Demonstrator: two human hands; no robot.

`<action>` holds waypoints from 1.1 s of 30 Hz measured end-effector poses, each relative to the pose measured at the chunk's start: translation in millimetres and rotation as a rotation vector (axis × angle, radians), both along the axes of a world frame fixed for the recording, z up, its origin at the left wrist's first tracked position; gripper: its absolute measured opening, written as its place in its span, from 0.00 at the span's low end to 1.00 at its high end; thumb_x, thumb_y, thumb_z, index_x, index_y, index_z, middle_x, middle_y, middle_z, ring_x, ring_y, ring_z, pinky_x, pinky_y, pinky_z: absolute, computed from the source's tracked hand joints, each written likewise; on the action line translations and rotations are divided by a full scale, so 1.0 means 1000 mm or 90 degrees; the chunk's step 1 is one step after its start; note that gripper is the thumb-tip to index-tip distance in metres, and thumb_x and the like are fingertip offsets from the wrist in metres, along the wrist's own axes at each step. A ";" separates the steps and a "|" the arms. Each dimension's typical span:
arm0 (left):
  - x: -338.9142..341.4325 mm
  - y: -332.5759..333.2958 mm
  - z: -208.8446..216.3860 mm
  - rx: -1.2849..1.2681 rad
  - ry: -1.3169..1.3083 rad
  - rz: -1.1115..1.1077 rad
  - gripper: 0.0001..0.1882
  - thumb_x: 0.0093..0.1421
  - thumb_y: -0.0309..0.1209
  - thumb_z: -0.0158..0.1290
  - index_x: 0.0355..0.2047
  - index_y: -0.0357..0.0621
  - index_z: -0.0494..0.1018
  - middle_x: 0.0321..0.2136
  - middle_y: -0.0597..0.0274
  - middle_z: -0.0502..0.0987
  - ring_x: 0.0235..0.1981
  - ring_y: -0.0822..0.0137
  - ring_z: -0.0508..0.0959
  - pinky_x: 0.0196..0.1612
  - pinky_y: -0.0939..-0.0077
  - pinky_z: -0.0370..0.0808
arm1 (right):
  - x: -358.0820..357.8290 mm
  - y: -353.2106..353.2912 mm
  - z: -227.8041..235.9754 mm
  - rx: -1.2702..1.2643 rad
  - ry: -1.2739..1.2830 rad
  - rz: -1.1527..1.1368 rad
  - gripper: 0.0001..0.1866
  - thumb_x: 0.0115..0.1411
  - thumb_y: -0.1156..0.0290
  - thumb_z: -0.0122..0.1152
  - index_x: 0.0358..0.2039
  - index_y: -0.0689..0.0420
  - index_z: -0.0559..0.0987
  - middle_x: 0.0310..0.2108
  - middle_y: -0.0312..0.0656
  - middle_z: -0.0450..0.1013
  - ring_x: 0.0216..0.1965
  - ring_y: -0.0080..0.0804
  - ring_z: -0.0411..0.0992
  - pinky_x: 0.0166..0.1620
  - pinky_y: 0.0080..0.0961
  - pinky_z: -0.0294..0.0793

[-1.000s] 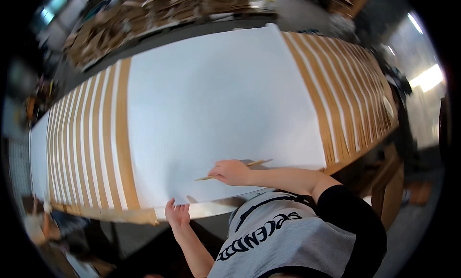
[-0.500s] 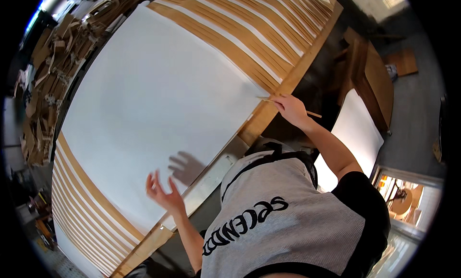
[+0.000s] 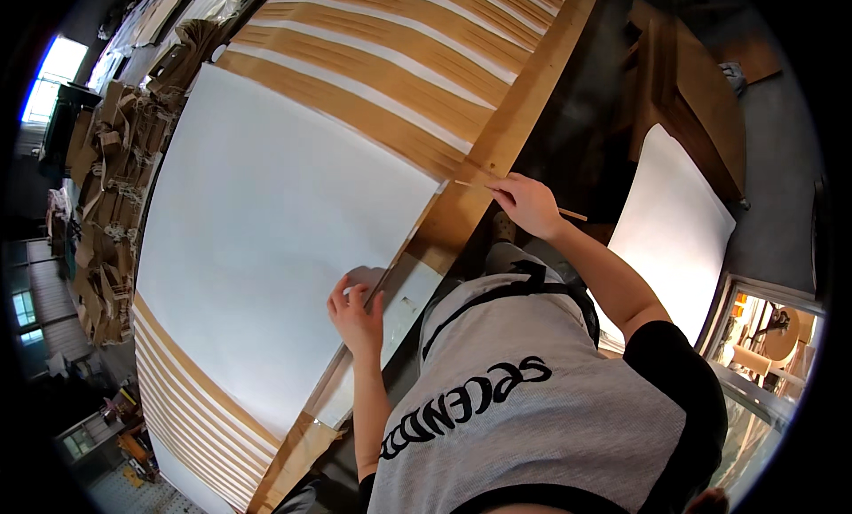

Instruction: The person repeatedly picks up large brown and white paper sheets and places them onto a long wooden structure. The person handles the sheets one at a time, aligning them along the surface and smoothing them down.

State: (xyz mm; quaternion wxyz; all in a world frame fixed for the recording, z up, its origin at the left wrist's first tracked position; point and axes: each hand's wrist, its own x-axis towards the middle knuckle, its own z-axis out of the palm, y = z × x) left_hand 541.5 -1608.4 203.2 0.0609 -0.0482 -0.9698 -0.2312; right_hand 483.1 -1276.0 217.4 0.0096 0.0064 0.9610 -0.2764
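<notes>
Thin stick [image 3: 573, 215] through right hand [image 3: 530, 205]; 2 ends protruding

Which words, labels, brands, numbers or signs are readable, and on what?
Grey-and-black T-shirt: one row of large black lettering across the front; readable, but I won't copy it.
White sheet: none visible.
Thin wooden stick in the right hand: too small to tell.
Brown pile at left: too small to read, if any.

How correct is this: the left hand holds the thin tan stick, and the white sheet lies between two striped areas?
Only the side is wrong: in the head view, the right hand holds the thin tan stick, not the left hand. The white sheet lies between two striped areas.
</notes>
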 end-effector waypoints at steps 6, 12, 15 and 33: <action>-0.038 0.063 0.020 0.022 0.030 0.014 0.12 0.45 0.27 0.56 0.32 0.43 0.69 0.39 0.58 0.68 0.39 0.56 0.67 0.42 0.65 0.64 | 0.010 0.064 -0.020 -0.056 -0.062 0.054 0.08 0.52 0.66 0.51 0.31 0.50 0.77 0.26 0.40 0.70 0.29 0.41 0.70 0.31 0.31 0.70; -0.062 0.100 0.005 0.000 -0.061 0.063 0.10 0.46 0.22 0.49 0.32 0.42 0.69 0.33 0.56 0.69 0.37 0.54 0.67 0.40 0.65 0.65 | 0.031 0.155 -0.032 -0.108 -0.088 0.001 0.08 0.52 0.66 0.52 0.31 0.50 0.77 0.26 0.39 0.70 0.29 0.40 0.70 0.31 0.31 0.69; -0.066 0.103 0.006 -0.052 -0.130 0.076 0.08 0.45 0.20 0.46 0.28 0.37 0.70 0.27 0.57 0.69 0.26 0.61 0.70 0.30 0.73 0.68 | 0.049 0.211 -0.026 -0.106 -0.136 -0.082 0.08 0.51 0.67 0.53 0.31 0.52 0.77 0.25 0.40 0.70 0.29 0.40 0.70 0.31 0.31 0.69; -0.191 0.419 -0.082 0.310 -0.729 -0.223 0.08 0.54 0.27 0.45 0.32 0.39 0.70 0.25 0.64 0.73 0.25 0.75 0.70 0.28 0.82 0.68 | 0.092 0.361 -0.067 -0.219 -0.109 -0.429 0.08 0.50 0.70 0.54 0.29 0.59 0.76 0.26 0.49 0.70 0.30 0.46 0.69 0.33 0.35 0.68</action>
